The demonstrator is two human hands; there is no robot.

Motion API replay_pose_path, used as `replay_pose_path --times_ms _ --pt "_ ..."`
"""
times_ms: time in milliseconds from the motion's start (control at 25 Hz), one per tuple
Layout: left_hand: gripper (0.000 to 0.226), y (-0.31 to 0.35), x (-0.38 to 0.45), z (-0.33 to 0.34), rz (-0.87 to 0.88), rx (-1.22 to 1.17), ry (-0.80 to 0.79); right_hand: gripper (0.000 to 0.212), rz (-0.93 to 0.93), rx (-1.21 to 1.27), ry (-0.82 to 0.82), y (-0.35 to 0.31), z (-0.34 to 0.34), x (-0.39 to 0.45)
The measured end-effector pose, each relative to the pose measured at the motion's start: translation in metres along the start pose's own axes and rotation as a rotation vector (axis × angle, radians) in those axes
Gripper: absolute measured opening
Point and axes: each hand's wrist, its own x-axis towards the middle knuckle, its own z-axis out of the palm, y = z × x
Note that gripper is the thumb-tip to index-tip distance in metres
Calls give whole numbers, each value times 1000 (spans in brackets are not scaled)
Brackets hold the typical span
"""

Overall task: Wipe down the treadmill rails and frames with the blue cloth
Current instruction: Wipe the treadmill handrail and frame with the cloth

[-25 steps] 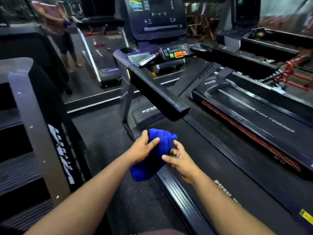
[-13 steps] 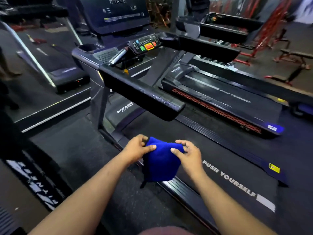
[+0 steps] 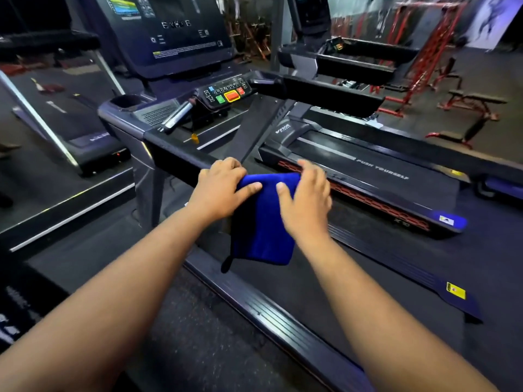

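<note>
Blue cloth (image 3: 264,222) hangs draped over the near end of the left handrail (image 3: 175,155) of a treadmill in a gym, its lower half dangling above the side rail (image 3: 254,304) at the deck's edge. I see my left hand (image 3: 219,190) laid on the handrail with its fingers curled over the top and its thumb pressed on the cloth's upper left corner. My right hand (image 3: 304,199) lies on the cloth's right side, thumb on the fabric and fingers bent over the far edge; it is slightly blurred, so I cannot tell how tightly it grips. Both forearms reach in from the bottom of the frame. Beyond the hands, the console (image 3: 226,94) shows a green button and an orange-red one, under a dark screen (image 3: 169,32). The right handrail (image 3: 331,99) runs parallel, well apart from the cloth. The belt (image 3: 353,278) lies dark below the hands, with a yellow sticker near its right edge. A second treadmill (image 3: 368,176), printed PUSH YOURSELF, stands just beside on the right, and red racks (image 3: 424,58) fill the background.
</note>
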Motion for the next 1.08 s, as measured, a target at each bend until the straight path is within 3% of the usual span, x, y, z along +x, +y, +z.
replay_pose_path --times_ms 120,200,360,520,680,800,960,1080 --pt "54 -17 33 14 82 -52 -106 61 -124 -306 -238 -4 25 -3" --pt "51 -30 48 21 216 -132 -124 63 -164 -417 -292 4 37 -6" --pt "35 -54 72 27 488 -207 -123 61 -197 -613 -206 5 48 5" --pt "58 -88 96 35 735 -109 -200 60 -68 -799 -83 -14 69 13" --pt "74 -119 113 43 844 -34 -185 54 81 -864 50 -30 97 4" --pt "81 -137 123 45 927 -4 -230 66 140 -848 122 -40 122 -6" --pt "92 -169 134 43 994 61 -261 77 34 -965 151 -35 131 -16" --pt "97 -194 139 42 974 76 -253 66 287 -849 225 -39 124 15"
